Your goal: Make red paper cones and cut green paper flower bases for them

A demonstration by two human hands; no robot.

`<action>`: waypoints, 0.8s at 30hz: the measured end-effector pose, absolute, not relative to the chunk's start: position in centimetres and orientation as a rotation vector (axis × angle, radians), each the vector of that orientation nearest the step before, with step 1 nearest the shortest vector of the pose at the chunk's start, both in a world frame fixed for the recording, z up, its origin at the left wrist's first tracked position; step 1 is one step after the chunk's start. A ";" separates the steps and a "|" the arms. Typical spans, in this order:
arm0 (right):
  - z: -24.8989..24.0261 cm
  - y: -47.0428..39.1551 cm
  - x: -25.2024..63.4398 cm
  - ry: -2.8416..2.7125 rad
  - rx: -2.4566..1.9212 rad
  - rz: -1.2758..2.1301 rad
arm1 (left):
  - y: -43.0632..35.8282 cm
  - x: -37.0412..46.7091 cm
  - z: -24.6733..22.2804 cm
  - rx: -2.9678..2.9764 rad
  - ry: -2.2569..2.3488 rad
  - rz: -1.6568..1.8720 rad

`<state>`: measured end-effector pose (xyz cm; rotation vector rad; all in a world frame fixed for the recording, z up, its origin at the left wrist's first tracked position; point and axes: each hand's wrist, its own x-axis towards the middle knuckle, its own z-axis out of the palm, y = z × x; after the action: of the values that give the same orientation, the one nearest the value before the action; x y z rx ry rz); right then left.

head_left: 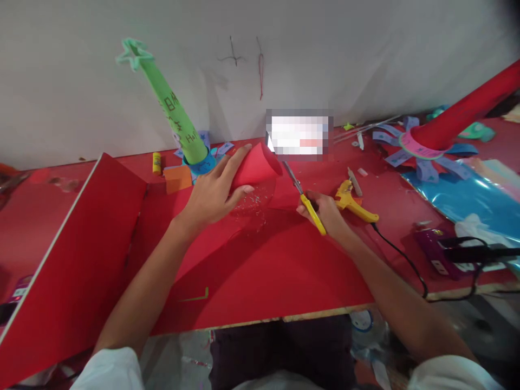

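Observation:
My left hand (pixel 215 195) is wrapped round a rolled tube of red paper (pixel 255 167), thumb on the near side and fingers over the top. In my right hand (pixel 327 212) are scissors (pixel 312 212) with yellow handles. Their metal blades point up and away, close to the tube's right edge; whether they touch it I cannot tell. Beneath the tube, a flat piece of red paper (pixel 286 192) and small glittery bits lie on the red table (pixel 260 292).
A green paper tower (pixel 174 108) stands behind my left hand, near a glue stick (pixel 156 163). A yellow glue gun (pixel 352 201) with a black cord lies right of my right hand. A red tower (pixel 471 114) leans at right. A red board (pixel 81 260) rises at left.

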<state>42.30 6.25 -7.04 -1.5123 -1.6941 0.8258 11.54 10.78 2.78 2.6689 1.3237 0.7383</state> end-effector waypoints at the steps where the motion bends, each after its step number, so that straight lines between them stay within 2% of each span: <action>1: -7.1 6.3 42.3 -1.708 -1.494 0.842 | 10.8 11.5 2.8 2.674 1.308 0.742; 11: -6.5 6.2 42.4 -1.803 -1.506 0.855 | 10.8 11.2 2.9 2.694 1.326 0.732; 24: -5.9 6.1 42.3 -1.795 -1.564 0.713 | 10.8 11.3 2.9 2.676 1.343 0.721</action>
<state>42.27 6.11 -5.88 -1.5639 -1.7951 0.7134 11.32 10.77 2.88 2.6757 1.3429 0.7206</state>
